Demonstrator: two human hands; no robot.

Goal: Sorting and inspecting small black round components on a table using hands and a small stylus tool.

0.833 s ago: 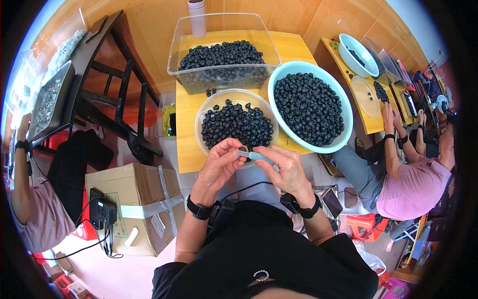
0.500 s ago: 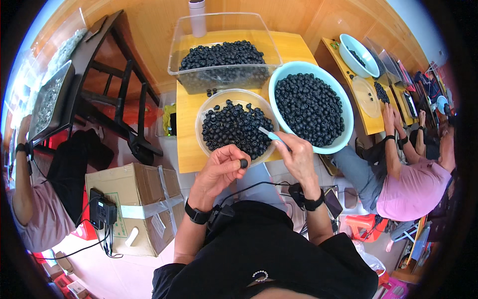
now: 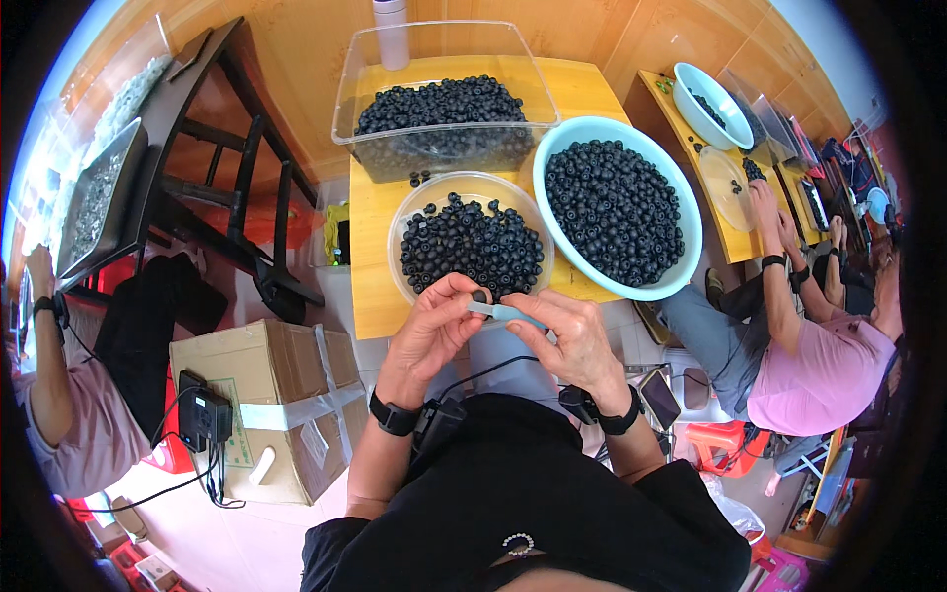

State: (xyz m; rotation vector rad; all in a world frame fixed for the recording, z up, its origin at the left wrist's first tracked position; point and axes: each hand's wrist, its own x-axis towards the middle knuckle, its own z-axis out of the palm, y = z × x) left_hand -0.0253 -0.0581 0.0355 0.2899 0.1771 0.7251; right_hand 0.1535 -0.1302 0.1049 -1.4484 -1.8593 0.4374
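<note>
My left hand (image 3: 434,331) pinches one small round black piece (image 3: 479,296), like a bead, between thumb and fingertips. In my right hand (image 3: 577,343) is a small knife (image 3: 508,313) with a light blue handle. Its short blade points left and lies against or right beside the piece; contact is partly hidden by my fingers. Just beyond both hands stands a shallow clear bowl (image 3: 397,237) holding many such black pieces. To its right a light blue basin (image 3: 694,212) is heaped with more of them, several showing a hole or dimple.
Behind the bowl, a clear plastic box (image 3: 444,156) of black pieces stands on the yellow table (image 3: 380,311). A taped cardboard box (image 3: 222,355) sits at left, near a black stool (image 3: 237,197). Other people work on both sides; one in pink (image 3: 814,380) is at the right.
My right hand has brought the knife left and down from above the bowl to the piece in my left hand. The left hand has shifted slightly up.
</note>
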